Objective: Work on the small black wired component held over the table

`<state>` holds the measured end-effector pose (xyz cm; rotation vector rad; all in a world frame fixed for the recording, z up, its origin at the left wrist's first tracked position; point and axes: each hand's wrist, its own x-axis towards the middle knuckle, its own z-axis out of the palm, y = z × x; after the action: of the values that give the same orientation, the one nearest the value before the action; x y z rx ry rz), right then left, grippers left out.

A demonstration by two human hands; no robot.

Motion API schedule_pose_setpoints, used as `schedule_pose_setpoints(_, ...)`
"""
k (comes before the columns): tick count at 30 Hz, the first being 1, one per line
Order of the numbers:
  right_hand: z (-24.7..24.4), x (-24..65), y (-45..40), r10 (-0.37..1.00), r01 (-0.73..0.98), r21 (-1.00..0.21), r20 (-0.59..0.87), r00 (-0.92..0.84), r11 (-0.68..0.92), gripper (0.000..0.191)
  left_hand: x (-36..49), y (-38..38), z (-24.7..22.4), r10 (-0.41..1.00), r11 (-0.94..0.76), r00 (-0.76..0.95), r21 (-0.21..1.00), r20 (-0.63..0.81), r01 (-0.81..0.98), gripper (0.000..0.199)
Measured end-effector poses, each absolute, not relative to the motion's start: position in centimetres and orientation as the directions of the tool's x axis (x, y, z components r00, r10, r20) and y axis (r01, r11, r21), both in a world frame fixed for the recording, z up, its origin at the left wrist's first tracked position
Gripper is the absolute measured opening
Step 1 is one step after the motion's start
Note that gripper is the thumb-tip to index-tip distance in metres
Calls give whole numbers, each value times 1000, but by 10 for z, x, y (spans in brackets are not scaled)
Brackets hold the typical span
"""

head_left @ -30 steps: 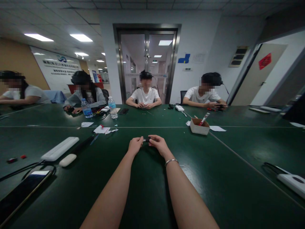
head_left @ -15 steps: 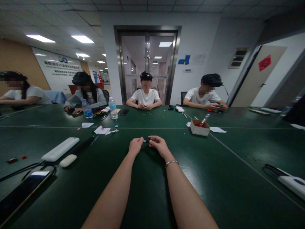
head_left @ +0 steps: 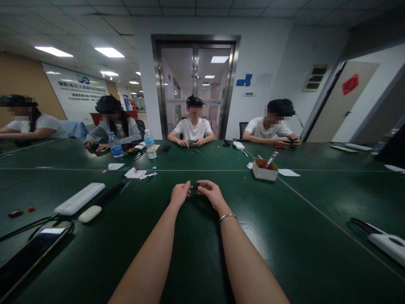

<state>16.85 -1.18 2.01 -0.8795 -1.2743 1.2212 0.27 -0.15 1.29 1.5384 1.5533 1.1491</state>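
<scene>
Held between my two hands above the green table (head_left: 202, 236) is a small black piece with a silvery end (head_left: 194, 186), shaped much like a USB stick. My left hand (head_left: 181, 194) is closed on its silvery left end, thumb and fingers pinched together. The black right end sits between the thumb and fingertips of my right hand (head_left: 211, 193), which is also closed. A silver bracelet (head_left: 228, 218) circles my right wrist. Fingertips cover parts of the piece, so its exact kind is hard to make out.
A cardboard box (head_left: 265, 172) with a tool in it stands ahead right. On the left lie a phone (head_left: 31, 253), a white power bank (head_left: 79, 198), a white oval case (head_left: 90, 214) and cables. Paper scraps and bottles (head_left: 115, 145) are farther off. Several people sit across the table.
My hands and the black piece stay almost in place. Across the table, the middle person's hands have moved slightly apart.
</scene>
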Motion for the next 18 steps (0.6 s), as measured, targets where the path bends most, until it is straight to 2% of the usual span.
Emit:
schedule_pose_setpoints(7,13,167,-6,988,-230,-969,120,-97,96,35,4,-5,12,973,-193,-69,936,222,296,42)
schedule_pose_setpoints(14,11,168,-3,997,-295,-955,59,-47,43,28,2,-7,18,970,-240,61,964,234,112,31)
schedule_pose_setpoints(18,9,168,-1,997,-306,-951,58,-46,41,27,1,-8,20,972,-230,67,966,224,121,30)
